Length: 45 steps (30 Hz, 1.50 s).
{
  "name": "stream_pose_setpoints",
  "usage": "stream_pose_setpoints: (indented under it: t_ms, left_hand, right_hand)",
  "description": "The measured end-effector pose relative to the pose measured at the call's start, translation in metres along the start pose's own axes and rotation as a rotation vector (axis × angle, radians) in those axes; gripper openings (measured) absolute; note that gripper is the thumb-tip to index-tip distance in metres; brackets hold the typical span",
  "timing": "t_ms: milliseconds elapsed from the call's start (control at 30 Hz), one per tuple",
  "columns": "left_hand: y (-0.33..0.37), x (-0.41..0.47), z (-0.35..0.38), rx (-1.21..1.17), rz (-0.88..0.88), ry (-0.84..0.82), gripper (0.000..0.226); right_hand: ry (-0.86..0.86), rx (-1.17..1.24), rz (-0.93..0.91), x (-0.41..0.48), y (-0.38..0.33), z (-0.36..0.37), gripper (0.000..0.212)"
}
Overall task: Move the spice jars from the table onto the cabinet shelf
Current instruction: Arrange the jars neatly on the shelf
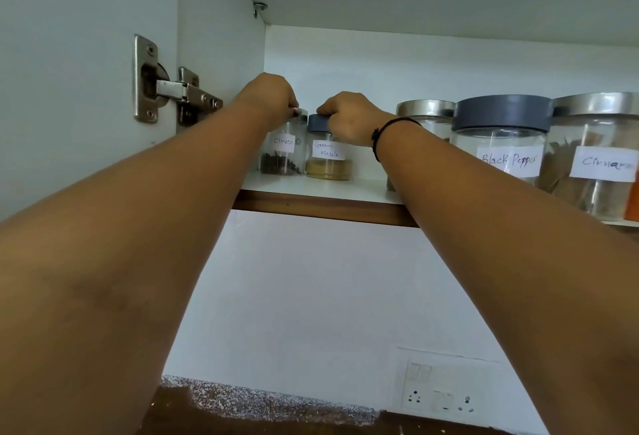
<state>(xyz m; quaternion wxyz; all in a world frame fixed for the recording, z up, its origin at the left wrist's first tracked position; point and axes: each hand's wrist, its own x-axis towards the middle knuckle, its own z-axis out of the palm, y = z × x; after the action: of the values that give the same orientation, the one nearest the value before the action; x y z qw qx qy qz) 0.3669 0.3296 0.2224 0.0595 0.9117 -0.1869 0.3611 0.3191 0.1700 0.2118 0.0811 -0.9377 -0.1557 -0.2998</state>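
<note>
Seating | your left hand (275, 97) grips clear glass cloves jar (283, 156), right hand (351, 120) grey-lidded masala jar (328, 163) at its 3 o'clock | release straight up.

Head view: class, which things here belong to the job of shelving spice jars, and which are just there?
Job: left hand gripping the Cloves jar; right hand gripping the Garam Masala jar; Black Pepper jar; Cinnamon jar; cabinet shelf.
Just there: door hinge; wall socket; metal hook; wrist band.
</note>
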Motion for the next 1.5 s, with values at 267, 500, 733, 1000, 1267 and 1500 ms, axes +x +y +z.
stream_pose_setpoints:
  t_ms: [267,500,733,1000,1267,1500]
  left_hand:
    - [0.0,-0.002,0.012,0.064,0.014,0.024,0.02]
    - [0.0,-0.008,0.013,0.045,0.044,0.116,0.031]
    - [0.013,-0.022,0.004,-0.148,0.097,0.317,0.037]
    - [0.059,-0.049,-0.016,-0.37,0.225,0.26,0.028]
    - [0.134,-0.052,-0.049,-0.561,0.282,0.026,0.035]
    - [0.166,-0.048,-0.052,-0.389,0.272,-0.176,0.041]
  right_hand:
    - [0.003,-0.039,0.004,-0.004,-0.002,0.001,0.026]
    - [0.02,-0.089,0.014,-0.004,0.001,0.003,0.033]
    - [0.264,-0.101,-0.028,-0.019,-0.01,-0.002,0.035]
    - [0.367,-0.232,-0.129,-0.058,-0.013,-0.035,0.027]
    - [0.352,-0.247,-0.054,-0.114,-0.002,-0.128,0.024]
    - [-0.004,-0.299,0.048,-0.158,0.018,-0.173,0.027]
